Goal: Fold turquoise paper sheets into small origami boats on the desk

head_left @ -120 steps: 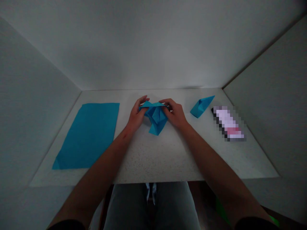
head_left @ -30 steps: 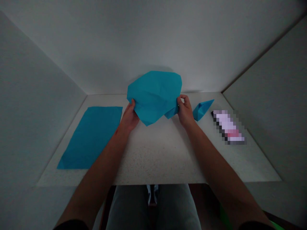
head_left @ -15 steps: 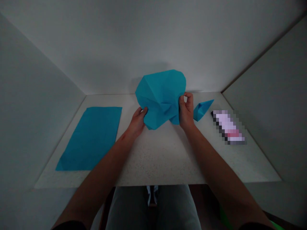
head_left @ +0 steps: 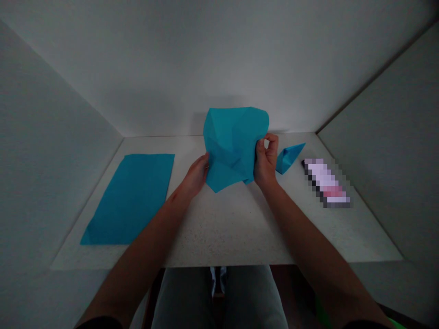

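Observation:
A creased sheet of blue paper (head_left: 233, 141) is held up above the far middle of the table, its surface bent by several fold lines. At its lower left edge my left hand (head_left: 196, 176) is closed on it, with most fingers hidden behind the sheet. My right hand (head_left: 266, 157) pinches the right edge between thumb and fingers. Just right of that hand, a folded blue paper piece (head_left: 290, 157) with a pointed tip lies on the table.
A flat stack or sheet of blue paper (head_left: 132, 201) lies on the left of the white table (head_left: 219, 237). On the right is a phone (head_left: 325, 183) with a blurred screen. Walls (head_left: 219, 59) close in the back and both sides.
The held paper has narrowed and its left edge has shifted right, with its lower corner now further down. My left thumb no longer shows on its front. My right hand has barely moved.

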The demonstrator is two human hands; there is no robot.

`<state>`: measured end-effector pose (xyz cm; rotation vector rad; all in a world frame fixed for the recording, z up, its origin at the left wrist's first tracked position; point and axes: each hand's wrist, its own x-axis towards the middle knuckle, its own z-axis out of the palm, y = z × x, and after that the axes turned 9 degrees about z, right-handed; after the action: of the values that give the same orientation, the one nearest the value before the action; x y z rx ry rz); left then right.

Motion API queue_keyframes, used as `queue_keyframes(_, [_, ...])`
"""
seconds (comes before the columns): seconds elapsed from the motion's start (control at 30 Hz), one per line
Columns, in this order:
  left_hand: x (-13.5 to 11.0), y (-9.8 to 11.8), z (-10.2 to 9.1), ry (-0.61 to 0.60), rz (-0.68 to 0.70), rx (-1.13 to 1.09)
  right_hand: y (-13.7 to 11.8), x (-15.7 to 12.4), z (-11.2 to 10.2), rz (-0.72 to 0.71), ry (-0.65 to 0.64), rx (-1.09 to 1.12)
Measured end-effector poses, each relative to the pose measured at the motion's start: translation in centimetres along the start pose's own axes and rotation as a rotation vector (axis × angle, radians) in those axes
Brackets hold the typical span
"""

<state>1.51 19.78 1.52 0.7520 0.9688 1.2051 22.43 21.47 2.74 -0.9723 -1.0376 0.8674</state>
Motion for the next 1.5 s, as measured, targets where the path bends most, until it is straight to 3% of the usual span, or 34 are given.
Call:
queue_keyframes(0.2, [-1.5, -1.8, 2.2, -0.031, -0.055, -0.079, 0.4, -2.0, 1.1, 0.158, -0.154, -0.088])
queue_keyframes(0.37, [-0.9, -2.0, 1.3, 0.036, 0.105, -0.046, 0.5, -0.6, 0.0, 0.126, -0.094, -0.174])
queue_keyframes(0.5, [-0.3, -0.8, -0.1, 0.221, 0.345, 0.11, 0.9, 1.3, -1.8, 0.098, 0.014, -0.185])
queue_keyframes(0.6, [-0.2, 0.7, -1.1, 0.276, 0.507, 0.304, 1.3, 2.1, -2.8, 0.094, 0.045, -0.184])
queue_keyframes(0.8, [-1.4, 4.1, -2.6, 0.473, 0.679, 0.521, 1.9, 2.2, -3.1, 0.055, 0.101, -0.228])
queue_keyframes(0.93, [-4.3, 5.7, -4.8, 0.633, 0.662, 0.738, 2.0, 1.6, -2.4, 0.048, 0.059, -0.293])
queue_keyframes(1.03, [-7.4, 6.2, -7.7, 0.763, 0.612, 0.781, 2.3, 1.0, -1.9, 0.057, -0.021, -0.347])
queue_keyframes(1.13, [-10.9, 6.4, -11.2, 0.924, 0.491, 0.659, 3.0, 0.8, -1.8, 0.078, -0.063, -0.369])
queue_keyframes(1.23, [-14.4, 6.2, -13.7, 1.016, 0.329, 0.394, 3.6, 0.9, -2.0, 0.113, -0.093, -0.362])
queue_keyframes(1.33, [-17.3, 5.4, -14.6, 1.036, 0.356, 0.243, 3.9, 1.1, -2.0, 0.15, -0.105, -0.35])
queue_keyframes(1.5, [-20.3, 3.9, -14.2, 1.049, 0.345, 0.125, 3.4, 1.0, -1.7, 0.172, -0.122, -0.329])
